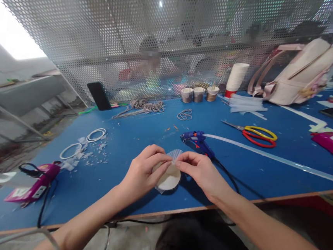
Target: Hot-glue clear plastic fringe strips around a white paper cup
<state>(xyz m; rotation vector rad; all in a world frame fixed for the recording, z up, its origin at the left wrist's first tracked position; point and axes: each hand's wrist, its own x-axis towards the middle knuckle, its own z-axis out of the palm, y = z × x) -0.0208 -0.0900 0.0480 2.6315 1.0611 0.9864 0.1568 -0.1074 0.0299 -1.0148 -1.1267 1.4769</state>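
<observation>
Both my hands meet over the near middle of the blue table (pixel 130 137). Between them is a small white pleated paper cup (pixel 170 176), seen from its round base. My left hand (pixel 145 170) cradles the cup's side with fingers wrapped round it. My right hand (pixel 199 170) pinches the cup's pleated rim at the top between thumb and forefinger. A blue hot glue gun (pixel 196 139) lies on the table just beyond my right hand, with a long clear glue stick (pixel 268 157) trailing to the right.
Red-and-yellow scissors (pixel 259 135) lie right of the glue gun. White rings (pixel 95 135) and scraps lie at the left, near a pink glue gun (pixel 37 183). At the back are small cups (pixel 198 94), stacked paper cups (pixel 237 78), a pink bag (pixel 302 74) and a phone (pixel 99 95) against the mesh screen.
</observation>
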